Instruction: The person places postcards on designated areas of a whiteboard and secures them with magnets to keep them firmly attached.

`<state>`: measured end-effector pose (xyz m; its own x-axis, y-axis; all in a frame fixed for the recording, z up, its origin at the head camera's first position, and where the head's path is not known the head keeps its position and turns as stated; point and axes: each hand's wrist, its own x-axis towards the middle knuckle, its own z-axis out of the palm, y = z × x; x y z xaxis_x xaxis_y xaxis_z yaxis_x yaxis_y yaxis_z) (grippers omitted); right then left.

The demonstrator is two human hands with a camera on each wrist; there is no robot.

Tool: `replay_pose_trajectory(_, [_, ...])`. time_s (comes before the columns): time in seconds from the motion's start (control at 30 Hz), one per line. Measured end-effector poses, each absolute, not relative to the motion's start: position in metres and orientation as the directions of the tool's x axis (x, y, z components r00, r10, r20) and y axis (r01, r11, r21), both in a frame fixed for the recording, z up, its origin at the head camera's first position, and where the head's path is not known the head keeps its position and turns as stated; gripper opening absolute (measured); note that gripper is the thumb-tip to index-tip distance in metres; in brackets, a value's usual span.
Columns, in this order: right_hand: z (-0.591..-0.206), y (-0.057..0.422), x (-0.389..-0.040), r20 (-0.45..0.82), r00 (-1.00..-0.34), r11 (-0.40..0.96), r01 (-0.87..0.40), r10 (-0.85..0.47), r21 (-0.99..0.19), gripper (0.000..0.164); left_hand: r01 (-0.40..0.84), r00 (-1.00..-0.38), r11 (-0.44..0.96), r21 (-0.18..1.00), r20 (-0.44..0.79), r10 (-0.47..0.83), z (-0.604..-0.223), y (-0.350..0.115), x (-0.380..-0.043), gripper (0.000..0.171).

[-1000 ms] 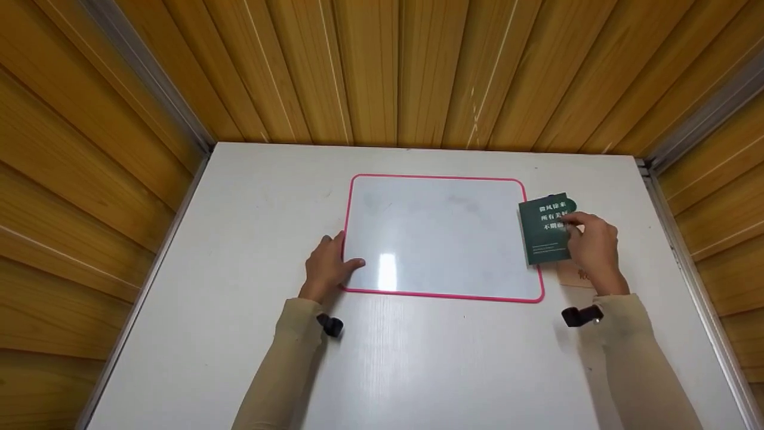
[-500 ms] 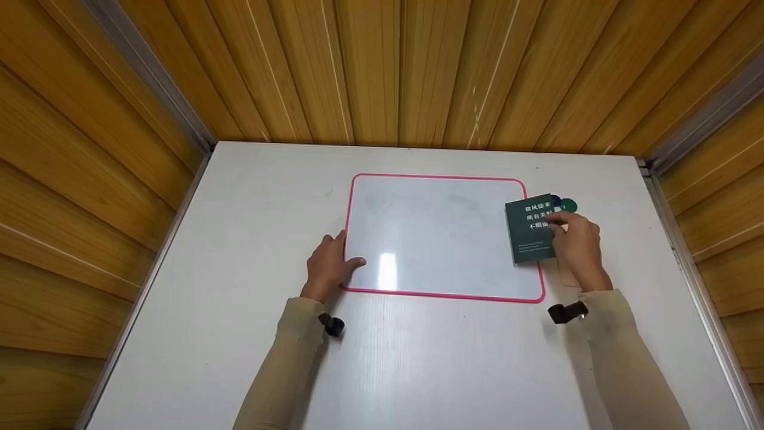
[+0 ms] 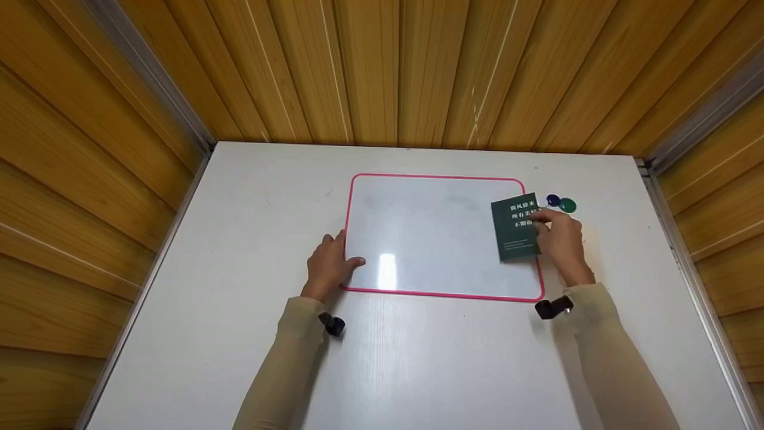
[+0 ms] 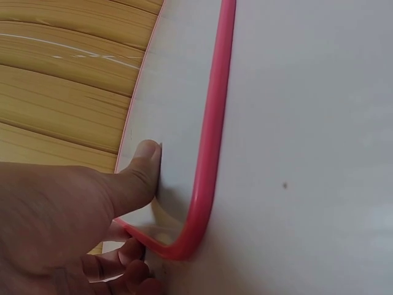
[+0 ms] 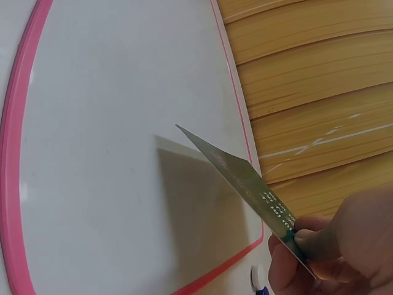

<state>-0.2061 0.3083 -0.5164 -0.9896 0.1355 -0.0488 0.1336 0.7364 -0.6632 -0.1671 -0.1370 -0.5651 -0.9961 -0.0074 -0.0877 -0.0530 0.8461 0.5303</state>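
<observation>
A whiteboard with a pink rim lies flat on the white table. My left hand holds its left edge. In the left wrist view the thumb rests on the board's face, and the other fingers curl at the rim. My right hand pinches a dark green card with white printed characters by its right edge. The card is tilted over the board's right rim, and in the right wrist view its shadow falls on the board.
Right of the board lie a dark blue round magnet and a green one. A pale brown paper is partly hidden under the right hand. Wood-patterned walls border the table's back and sides.
My right hand has moved left with the green card, from beside the board to over its right edge. The two round pieces behind it have come into sight. The left hand stays put.
</observation>
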Motion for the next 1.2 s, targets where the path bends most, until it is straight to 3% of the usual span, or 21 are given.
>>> replay_pose_trajectory(0.37, [-0.524,0.297,-0.215,-0.022,-0.994,0.737,0.096,0.109,-0.669,0.029,-0.036,-0.997,0.875,0.482,-0.077,0.001,-0.567,-0.138,-0.170,0.084])
replay_pose_trajectory(0.93, [-0.530,0.291,-0.222,-0.063,-0.995,0.767,0.103,0.082,-0.633,0.030,-0.048,-0.996,0.866,0.498,-0.084,-0.007,-0.568,-0.138,-0.170,0.085])
replay_pose_trajectory(1.2, [-0.528,0.285,-0.224,-0.120,-0.992,0.797,0.108,0.045,-0.594,0.040,-0.043,-0.997,0.859,0.511,-0.077,-0.004,-0.569,-0.140,-0.168,0.084])
